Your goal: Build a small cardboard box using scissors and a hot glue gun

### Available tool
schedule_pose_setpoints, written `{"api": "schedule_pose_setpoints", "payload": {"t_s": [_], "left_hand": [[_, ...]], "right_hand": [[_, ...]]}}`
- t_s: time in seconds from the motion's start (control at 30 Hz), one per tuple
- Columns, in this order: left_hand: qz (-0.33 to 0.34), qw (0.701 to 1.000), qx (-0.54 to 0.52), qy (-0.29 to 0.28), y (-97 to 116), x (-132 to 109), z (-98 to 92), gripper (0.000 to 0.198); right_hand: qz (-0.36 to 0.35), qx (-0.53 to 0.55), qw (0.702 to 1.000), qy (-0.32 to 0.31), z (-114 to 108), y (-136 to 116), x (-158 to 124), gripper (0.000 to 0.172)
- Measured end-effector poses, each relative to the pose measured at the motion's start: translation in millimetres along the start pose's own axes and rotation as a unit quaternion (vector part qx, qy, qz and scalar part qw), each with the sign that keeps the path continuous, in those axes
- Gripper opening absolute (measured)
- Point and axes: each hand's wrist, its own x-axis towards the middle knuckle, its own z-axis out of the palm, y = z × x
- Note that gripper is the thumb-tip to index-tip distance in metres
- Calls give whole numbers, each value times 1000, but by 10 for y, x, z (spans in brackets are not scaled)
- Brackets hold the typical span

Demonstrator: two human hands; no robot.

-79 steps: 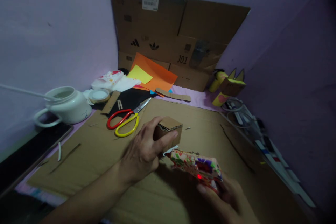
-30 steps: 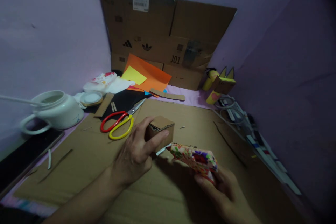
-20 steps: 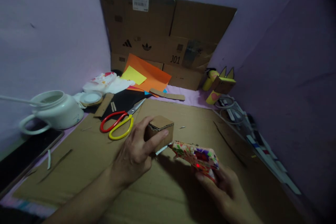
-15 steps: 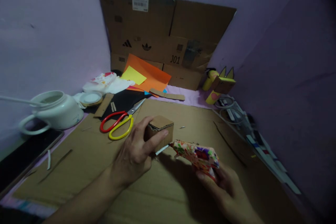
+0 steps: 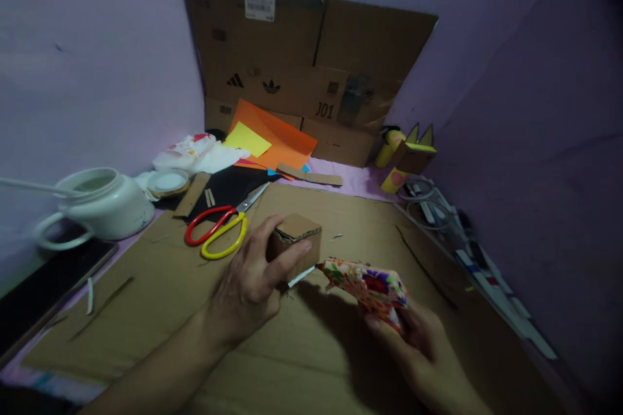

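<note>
Between the thumb and fingers of my left hand (image 5: 253, 272) is a small brown cardboard box (image 5: 299, 240), gripped from its left side just over the cardboard sheet (image 5: 287, 363). My right hand (image 5: 413, 343) is wrapped round the handle of a hot glue gun (image 5: 365, 282) covered in a colourful floral pattern. The gun's nozzle points left, close to the box's lower right corner; whether it touches I cannot tell. A thin white strip (image 5: 302, 277) lies below the box. Scissors (image 5: 219, 227) with red and yellow handles rest left of the box.
On the left stand a white pot (image 5: 111, 207) and a black flat device (image 5: 43, 292). Orange paper (image 5: 277, 136) and a yellow sheet (image 5: 247, 139) lie at the back before a large upright cardboard panel (image 5: 272, 45). A cardboard figure (image 5: 413, 159) and a coiled cable (image 5: 431, 214) are right.
The glue gun has shifted very slightly to the right. My left hand and the box have stayed in place.
</note>
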Motion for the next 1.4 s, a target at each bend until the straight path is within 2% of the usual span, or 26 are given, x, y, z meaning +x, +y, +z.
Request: {"api": "schedule_pose_setpoints", "payload": {"t_s": [0.43, 0.57, 0.67, 0.73, 0.83, 0.9, 0.97, 1.03, 1.07, 1.13, 1.17, 1.23, 1.3, 1.4], "left_hand": [[-6, 1000, -27, 12, -2, 5, 11, 73], [-62, 993, -105, -2, 37, -3, -3, 76], [-121, 975, -184, -29, 91, -15, 4, 75], [-153, 960, -229, -52, 131, -21, 13, 72], [-187, 939, -277, -78, 189, -16, 15, 64], [-218, 919, -311, -104, 220, -5, 8, 62], [-259, 890, -350, -131, 239, 7, 1, 60], [-298, 858, -390, -150, 245, 14, 0, 59], [-313, 843, -410, -156, 245, 14, 2, 60], [-333, 816, -442, -167, 241, 13, 7, 61], [-336, 808, -453, -171, 240, 12, 8, 62], [-327, 801, -468, -178, 241, 11, 6, 62], [-309, 804, -473, -185, 248, 12, -1, 61], [-286, 811, -469, -203, 263, 19, -9, 62]], "right_hand": [[10, 4, 1000, 2, -41, -8, 27, 28], [67, 80, 993, 55, -62, 18, 104, 33], [113, 119, 980, 109, -103, 50, 222, 36], [124, 87, 982, 116, -131, 65, 321, 37], [138, -31, 986, 94, -155, 64, 446, 40], [143, -117, 977, 106, -165, 52, 482, 40], [128, -250, 951, 127, -176, 43, 473, 40], [76, -383, 905, 169, -186, 43, 425, 40], [26, -410, 890, 199, -185, 46, 392, 39], [-103, -359, 900, 226, -165, 49, 318, 43], [-172, -298, 916, 206, -144, 46, 281, 50], [-233, -154, 958, 63, -83, 32, 215, 65], [-234, -52, 970, -38, -17, 17, 172, 70], [-228, 32, 969, -88, 43, 20, 168, 63]]}}
